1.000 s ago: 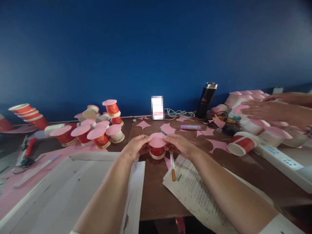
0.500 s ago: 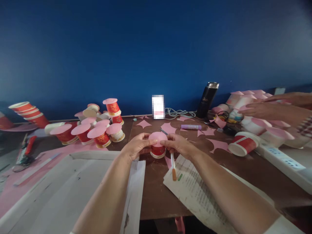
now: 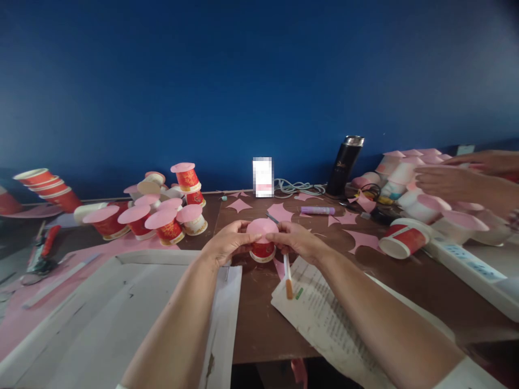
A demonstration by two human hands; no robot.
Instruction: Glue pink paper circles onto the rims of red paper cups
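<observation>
In front of me an upside-down red paper cup (image 3: 263,251) stands on the brown table with a pink paper disc (image 3: 259,228) on its upturned base. From the left, my left hand (image 3: 230,240) grips the cup and disc, its thumb pressing on the disc's near edge. My right hand (image 3: 299,239) closes on them from the other side, thumb also on the disc. Below my right hand juts a brush or pen with a white and orange handle (image 3: 288,281); whether my fingers hold it I cannot tell. Dark scissor-like tips (image 3: 272,218) show just behind the disc.
At left are several disc-topped red cups (image 3: 166,227), leaning nested cups (image 3: 54,189) and a white board (image 3: 121,302). Pink scraps (image 3: 239,205), a purple glue stick (image 3: 317,210) and a black flask (image 3: 344,165) lie beyond. At right, another person's hands (image 3: 454,181), white cups and a power strip (image 3: 470,265).
My two hands and the cup stay almost still. At the right, the other person's hands have shifted slightly to the right over the white cups.
</observation>
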